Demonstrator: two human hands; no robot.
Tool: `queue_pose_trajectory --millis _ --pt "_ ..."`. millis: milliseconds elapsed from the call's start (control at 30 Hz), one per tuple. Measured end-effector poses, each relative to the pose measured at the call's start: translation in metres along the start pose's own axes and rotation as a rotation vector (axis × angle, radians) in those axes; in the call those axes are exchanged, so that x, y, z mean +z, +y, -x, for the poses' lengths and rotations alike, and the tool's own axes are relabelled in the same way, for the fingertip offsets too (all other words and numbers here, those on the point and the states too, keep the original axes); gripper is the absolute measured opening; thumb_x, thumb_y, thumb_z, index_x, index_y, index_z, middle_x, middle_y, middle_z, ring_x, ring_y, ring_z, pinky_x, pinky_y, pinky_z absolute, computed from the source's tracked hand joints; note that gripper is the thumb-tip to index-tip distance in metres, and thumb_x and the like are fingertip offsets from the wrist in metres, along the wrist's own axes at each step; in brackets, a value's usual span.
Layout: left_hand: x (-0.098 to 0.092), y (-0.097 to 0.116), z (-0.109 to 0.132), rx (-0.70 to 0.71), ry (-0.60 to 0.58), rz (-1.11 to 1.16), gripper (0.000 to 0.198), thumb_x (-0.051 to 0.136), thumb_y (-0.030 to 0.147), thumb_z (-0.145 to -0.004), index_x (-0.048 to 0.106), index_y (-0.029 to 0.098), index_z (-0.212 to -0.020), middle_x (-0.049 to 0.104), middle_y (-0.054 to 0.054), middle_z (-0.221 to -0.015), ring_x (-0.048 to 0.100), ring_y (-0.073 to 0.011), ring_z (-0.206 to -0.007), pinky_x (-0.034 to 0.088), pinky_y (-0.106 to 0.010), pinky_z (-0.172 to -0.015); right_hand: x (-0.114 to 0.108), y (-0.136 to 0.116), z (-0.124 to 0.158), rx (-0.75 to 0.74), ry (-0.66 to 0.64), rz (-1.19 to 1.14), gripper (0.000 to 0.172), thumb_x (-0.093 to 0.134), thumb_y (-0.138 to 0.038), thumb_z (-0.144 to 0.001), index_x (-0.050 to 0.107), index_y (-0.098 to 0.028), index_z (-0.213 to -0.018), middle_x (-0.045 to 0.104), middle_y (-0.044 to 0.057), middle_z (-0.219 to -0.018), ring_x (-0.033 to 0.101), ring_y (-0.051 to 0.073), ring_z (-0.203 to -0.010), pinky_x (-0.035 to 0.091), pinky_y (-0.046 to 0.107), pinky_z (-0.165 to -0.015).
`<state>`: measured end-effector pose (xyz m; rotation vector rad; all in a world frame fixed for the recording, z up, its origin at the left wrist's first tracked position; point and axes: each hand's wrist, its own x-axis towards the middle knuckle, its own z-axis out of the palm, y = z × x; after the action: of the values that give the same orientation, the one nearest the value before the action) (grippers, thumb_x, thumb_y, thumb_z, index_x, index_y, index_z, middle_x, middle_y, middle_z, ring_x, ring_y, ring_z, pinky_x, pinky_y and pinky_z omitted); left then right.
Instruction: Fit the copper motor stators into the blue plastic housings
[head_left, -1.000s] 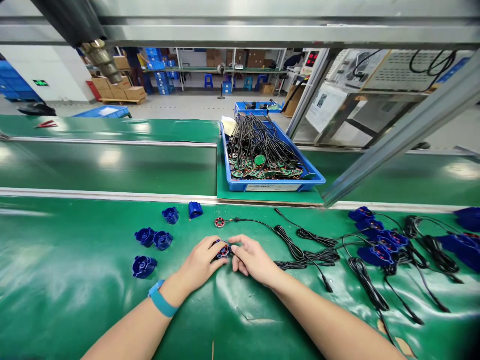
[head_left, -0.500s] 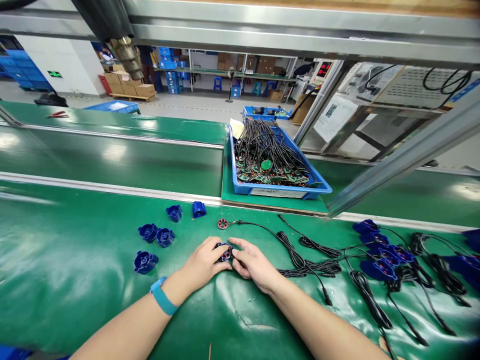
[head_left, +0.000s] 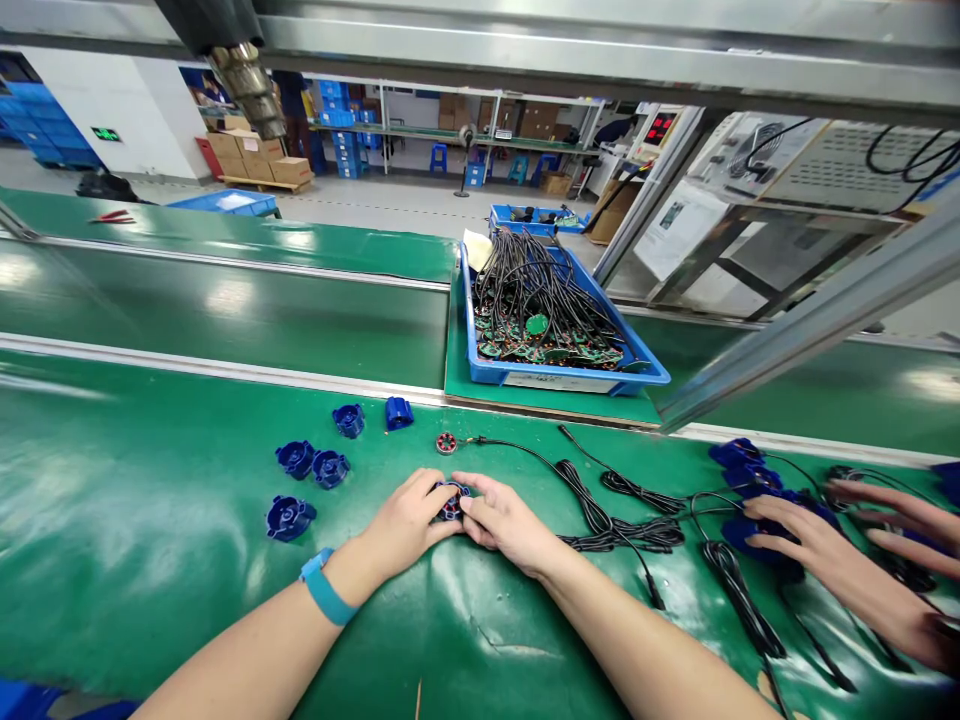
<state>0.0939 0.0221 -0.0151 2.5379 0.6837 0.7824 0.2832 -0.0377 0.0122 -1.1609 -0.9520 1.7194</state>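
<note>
Near the middle of the green bench, my left hand is closed around a blue plastic housing. My right hand grips the same housing from the other side, its thumb and fingers at the rim. A round part with red and dark pieces shows inside the housing; my fingers hide much of it. Just beyond my hands lies a ring-shaped circuit board with a black cable attached. Several blue housings stand to the left of my left hand.
A blue tray full of cabled green boards stands behind the hands. Coiled black cables lie to the right. Farther right, another person's hands reach over cabled blue housings. A metal post slants up at the right.
Another person's two hands have come in from the right, over the cabled housings. My hands keep their hold on the housing with little visible movement; the view has shifted slightly.
</note>
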Motion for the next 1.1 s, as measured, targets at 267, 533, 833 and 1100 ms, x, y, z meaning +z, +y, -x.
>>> queue_pose_trajectory --millis 267,533,833,1100 --pt "0.004 -0.003 0.003 -0.033 -0.039 0.011 0.034 0.068 0.035 -0.089 0.06 0.019 -0.118 0.059 -0.009 -0.111 0.058 -0.0225 -0.102 0.054 -0.038 -0.089 -0.013 -0.004 0.0 0.033 -0.095 0.077 0.073 0.069 -0.053 -0.085 0.043 -0.007 -0.135 0.054 -0.006 -0.054 0.027 0.005 -0.042 0.015 0.022 -0.044" --pt "0.002 -0.002 0.001 -0.01 -0.009 0.002 0.037 0.071 0.04 -0.087 0.06 0.018 -0.115 0.062 -0.01 -0.108 0.059 -0.0226 -0.099 0.056 -0.038 -0.086 -0.003 -0.003 -0.001 -0.014 0.068 0.268 0.062 0.065 -0.052 -0.083 0.054 -0.006 -0.124 0.056 -0.005 -0.05 0.033 0.007 -0.044 0.024 0.022 -0.047" --pt "0.002 0.004 0.003 0.066 0.064 -0.09 0.041 0.068 0.042 -0.088 0.06 0.015 -0.118 0.068 -0.012 -0.11 0.066 -0.0227 -0.099 0.06 -0.039 -0.088 0.0 0.001 -0.008 0.016 0.191 0.31 0.043 0.062 -0.05 -0.081 0.059 -0.015 -0.104 0.06 -0.003 -0.055 0.046 0.01 -0.039 0.032 0.021 -0.041" --pt "0.016 -0.002 0.0 0.216 0.181 -0.25 0.035 0.062 0.033 -0.094 0.059 0.012 -0.122 0.069 -0.015 -0.114 0.069 -0.0256 -0.101 0.061 -0.042 -0.089 0.009 -0.003 -0.005 -0.025 0.502 0.963 0.019 0.051 -0.024 -0.085 0.063 -0.016 -0.098 0.072 0.011 -0.091 0.064 0.022 -0.082 0.041 0.03 -0.071"
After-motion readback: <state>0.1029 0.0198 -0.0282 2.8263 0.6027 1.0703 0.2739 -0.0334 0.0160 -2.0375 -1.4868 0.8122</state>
